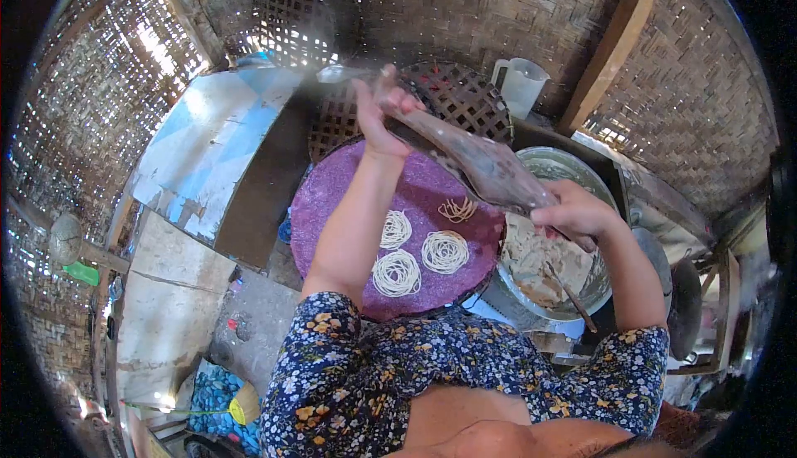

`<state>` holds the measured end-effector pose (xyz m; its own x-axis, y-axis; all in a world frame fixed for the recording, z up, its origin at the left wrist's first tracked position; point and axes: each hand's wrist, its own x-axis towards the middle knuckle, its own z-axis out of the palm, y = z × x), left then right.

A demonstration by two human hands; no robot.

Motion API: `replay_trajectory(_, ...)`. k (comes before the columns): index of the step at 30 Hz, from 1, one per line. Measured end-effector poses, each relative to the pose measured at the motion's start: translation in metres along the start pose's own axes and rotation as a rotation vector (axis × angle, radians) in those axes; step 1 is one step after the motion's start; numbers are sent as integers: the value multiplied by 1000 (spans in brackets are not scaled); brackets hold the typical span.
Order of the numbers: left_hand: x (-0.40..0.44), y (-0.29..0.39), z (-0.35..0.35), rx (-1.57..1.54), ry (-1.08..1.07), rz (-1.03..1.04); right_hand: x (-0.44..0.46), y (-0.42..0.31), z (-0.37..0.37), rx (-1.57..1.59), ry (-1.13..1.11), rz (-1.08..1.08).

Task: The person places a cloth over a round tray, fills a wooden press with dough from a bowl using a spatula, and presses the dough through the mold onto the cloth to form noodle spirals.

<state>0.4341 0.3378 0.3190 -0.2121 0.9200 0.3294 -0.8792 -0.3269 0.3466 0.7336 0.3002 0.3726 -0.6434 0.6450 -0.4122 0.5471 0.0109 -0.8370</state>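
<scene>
Both grips are clamped on a long wooden tool [475, 157], left hand [383, 117] at its 10 o'clock end, right hand [574, 211] at its 4 o'clock end; two-ended hold probably steadies it. Tool slants above the purple tray's [328, 209] 1–3 o'clock edge. Pale coils [397, 274] lie at tray centre, 4 and 6 o'clock, presumably kept separate against sticking. Bowl [558, 164] stands at 3 o'clock, likely for right-side reach.

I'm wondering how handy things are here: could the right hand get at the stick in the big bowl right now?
Probably not without letting go: the right hand grips the long tool. Otherwise the way looks free: the stick lies uncovered, one end reaching past the rim of the bowl.
</scene>
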Motion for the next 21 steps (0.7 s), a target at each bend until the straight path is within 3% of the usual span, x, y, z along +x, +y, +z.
replay_trajectory(5, 7, 30, 10, -46, -144, -2, -1, -13, 19, -46, 59, -33)
replay_trajectory(10, -13, 18, 18, -94, -74, -79, -24, -10, 15, -54, 67, -29)
replay_trajectory(17, 11, 39, 19, -189, -197, -31, -11, -29, 18, -211, 181, -134)
replay_trajectory(21, 0, 48, 23, -84, -101, -13, -14, -26, 27, -163, 147, -103)
